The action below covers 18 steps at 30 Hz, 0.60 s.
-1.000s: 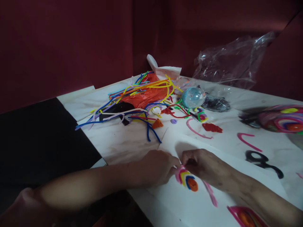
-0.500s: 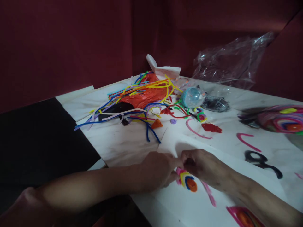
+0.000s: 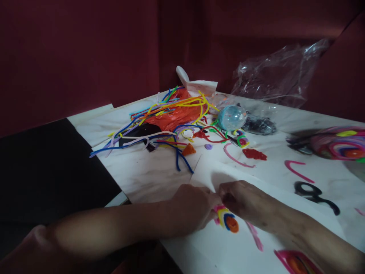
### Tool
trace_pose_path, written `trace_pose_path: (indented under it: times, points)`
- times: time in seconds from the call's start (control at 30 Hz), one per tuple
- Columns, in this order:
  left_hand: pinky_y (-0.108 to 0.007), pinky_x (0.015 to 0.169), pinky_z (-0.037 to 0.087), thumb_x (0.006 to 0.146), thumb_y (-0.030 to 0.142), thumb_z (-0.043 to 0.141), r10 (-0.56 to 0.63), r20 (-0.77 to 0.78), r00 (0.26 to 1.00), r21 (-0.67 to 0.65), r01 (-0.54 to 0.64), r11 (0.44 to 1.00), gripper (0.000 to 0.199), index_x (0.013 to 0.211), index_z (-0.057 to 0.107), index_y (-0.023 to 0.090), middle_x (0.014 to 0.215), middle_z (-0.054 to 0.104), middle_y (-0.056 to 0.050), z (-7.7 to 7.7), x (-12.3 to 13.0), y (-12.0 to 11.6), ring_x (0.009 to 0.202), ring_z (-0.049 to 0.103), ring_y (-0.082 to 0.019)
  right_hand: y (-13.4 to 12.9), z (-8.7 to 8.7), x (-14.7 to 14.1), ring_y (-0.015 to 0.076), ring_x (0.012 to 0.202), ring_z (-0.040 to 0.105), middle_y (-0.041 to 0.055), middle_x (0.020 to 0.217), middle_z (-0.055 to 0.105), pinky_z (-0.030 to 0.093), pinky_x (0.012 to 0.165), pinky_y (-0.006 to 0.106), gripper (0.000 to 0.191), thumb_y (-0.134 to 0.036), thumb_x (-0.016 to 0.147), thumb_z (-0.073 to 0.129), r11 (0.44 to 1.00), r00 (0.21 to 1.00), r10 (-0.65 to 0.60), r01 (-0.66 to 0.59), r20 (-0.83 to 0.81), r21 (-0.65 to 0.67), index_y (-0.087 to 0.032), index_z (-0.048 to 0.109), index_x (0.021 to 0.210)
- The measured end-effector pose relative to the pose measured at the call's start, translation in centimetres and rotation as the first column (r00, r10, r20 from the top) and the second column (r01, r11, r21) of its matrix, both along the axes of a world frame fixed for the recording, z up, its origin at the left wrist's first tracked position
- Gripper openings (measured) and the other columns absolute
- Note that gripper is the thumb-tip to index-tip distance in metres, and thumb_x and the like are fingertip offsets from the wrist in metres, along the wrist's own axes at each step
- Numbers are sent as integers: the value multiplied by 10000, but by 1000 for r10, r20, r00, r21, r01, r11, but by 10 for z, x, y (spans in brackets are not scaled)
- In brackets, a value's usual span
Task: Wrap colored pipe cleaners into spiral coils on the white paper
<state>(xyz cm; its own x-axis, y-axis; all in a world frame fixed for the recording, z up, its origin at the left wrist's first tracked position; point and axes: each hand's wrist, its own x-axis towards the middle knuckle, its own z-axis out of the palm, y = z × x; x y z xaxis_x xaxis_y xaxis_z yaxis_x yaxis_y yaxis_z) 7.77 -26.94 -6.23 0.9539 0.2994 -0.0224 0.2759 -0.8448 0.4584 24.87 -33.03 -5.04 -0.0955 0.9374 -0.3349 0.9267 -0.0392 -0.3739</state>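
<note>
My left hand (image 3: 192, 207) is closed at the upper left edge of a small coloured shape made of bent pipe cleaners (image 3: 226, 220), with an orange centre and blue, white, yellow and pink bands. Its fingers pinch the pink outer band. My right hand (image 3: 242, 198) is closed too, its fingertips meeting the left ones just above the shape; what they hold is hidden. Under both hands lies white paper (image 3: 211, 247). A loose pink pipe cleaner (image 3: 254, 236) rests on it, below the right hand. Partly behind the right forearm is a larger pink and orange shape (image 3: 296, 262).
Many coloured pipe cleaners (image 3: 182, 102) lie on an orange-red plastic packet (image 3: 168, 118) at the back. Beside them are a clear-blue ball (image 3: 232, 117) and a clear plastic bag (image 3: 276, 76). Black-handled scissors (image 3: 316, 198) and a colourful coiled piece (image 3: 342, 144) lie to the right.
Both hands have shifted very slightly, staying together at the fingertips. The coloured shape and the loose pink pipe cleaner have moved a touch rightward. Nothing was let go.
</note>
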Motion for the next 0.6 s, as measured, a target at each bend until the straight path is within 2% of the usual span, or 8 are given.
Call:
trace_pose_path:
  times: [0.2,0.6]
  points:
    - [-276,699,462,823,226,537,10,26,1000,1,-10,1000,188,997,608,226,938,643,-24,-4,0,0,823,627,-189,-2,2,-1,87,564,435,-61,623,490,263,506,166,261,114,702,511,1000,1000,29,-29,3,-7,-138,567,668]
    - [-269,670,452,837,244,513,14,9,1000,30,-15,999,203,1009,616,214,917,647,-32,-4,-1,-1,786,624,-184,-5,0,0,89,581,449,-62,642,499,263,505,170,267,122,690,506,999,1000,28,-28,6,39,-138,568,675]
